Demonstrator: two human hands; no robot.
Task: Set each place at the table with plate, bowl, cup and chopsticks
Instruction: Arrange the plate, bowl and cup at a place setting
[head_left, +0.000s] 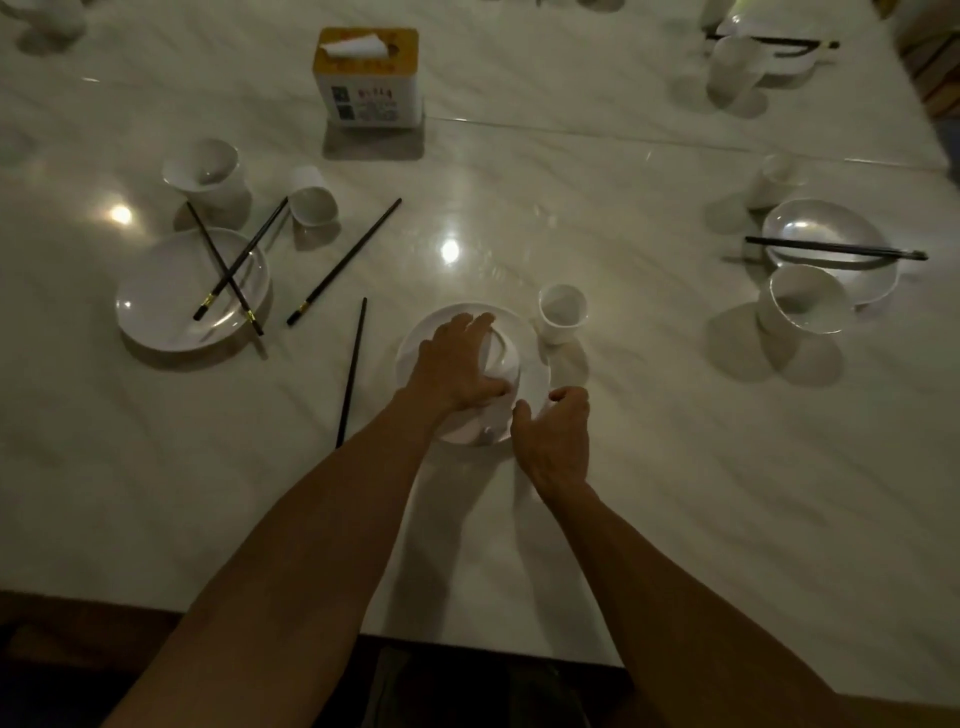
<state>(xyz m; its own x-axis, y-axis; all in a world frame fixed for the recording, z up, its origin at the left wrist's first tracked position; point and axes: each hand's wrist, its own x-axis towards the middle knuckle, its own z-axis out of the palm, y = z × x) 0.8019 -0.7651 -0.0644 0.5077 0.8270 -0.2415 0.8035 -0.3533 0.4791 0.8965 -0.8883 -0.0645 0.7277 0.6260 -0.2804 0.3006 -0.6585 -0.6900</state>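
A white plate (535, 382) lies in front of me on the marble table. On it stands a white bowl (501, 358), and my left hand (457, 366) grips that bowl from above. My right hand (556, 439) hovers at the plate's near right rim with curled fingers that hold nothing. A white cup (561, 314) stands just right of the plate. Two loose black chopsticks lie to the left: one (352, 371) near the plate, one (345, 260) farther back.
At the left, a plate (156, 312) carries two crossed chopsticks (228, 275), with a bowl (205, 174) and a tipped cup (311, 200) behind. A set place (826, 244) is at right, another at far right. A tissue box (366, 78) stands behind centre.
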